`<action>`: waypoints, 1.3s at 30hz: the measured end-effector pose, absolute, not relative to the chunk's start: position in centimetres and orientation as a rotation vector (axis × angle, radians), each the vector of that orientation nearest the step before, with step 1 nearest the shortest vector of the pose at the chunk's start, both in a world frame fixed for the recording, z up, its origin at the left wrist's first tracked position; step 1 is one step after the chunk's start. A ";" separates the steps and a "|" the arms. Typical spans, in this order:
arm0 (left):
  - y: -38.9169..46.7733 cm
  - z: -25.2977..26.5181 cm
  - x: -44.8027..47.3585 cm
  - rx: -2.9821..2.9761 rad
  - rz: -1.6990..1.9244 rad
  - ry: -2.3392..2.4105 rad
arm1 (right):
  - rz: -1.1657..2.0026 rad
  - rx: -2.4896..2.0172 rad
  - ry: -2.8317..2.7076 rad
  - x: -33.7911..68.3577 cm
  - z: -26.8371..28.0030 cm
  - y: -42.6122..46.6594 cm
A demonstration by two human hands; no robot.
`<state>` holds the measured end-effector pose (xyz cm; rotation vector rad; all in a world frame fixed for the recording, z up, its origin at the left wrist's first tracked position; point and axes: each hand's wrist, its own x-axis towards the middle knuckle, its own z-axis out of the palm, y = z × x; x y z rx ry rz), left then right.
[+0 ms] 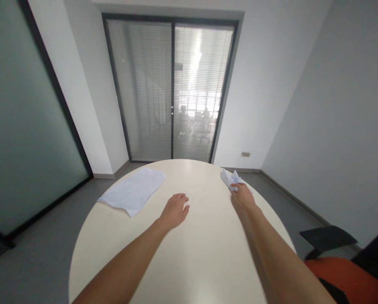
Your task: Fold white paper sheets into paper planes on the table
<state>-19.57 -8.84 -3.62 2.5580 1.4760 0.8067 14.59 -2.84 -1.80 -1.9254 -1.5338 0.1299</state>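
A white cloth [135, 188] lies spread and mostly flat at the far left of the round table. At the table's far right edge sits a second white cloth [227, 177], bunched up with a peak standing on top. My right hand [244, 195] is on this bunched cloth, fingers closed on its near side; part of the cloth is hidden behind the hand. Over the middle of the table, my left hand [175, 210] holds nothing, its fingers slightly bent and the thumb apart. It is between the two cloths, touching neither.
The round cream table [189, 257] fills the lower middle. An office chair with an orange seat [350, 276] and black armrest [328, 237] stands close at the right. Behind the table are glazed doors with blinds [141, 93]; a frosted glass panel [27, 118] is at left.
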 end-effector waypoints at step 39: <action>-6.9 -1.2 -27.3 2.103 0.511 2.500 | 0.065 -1.834 -2.042 6.0 -0.8 -8.6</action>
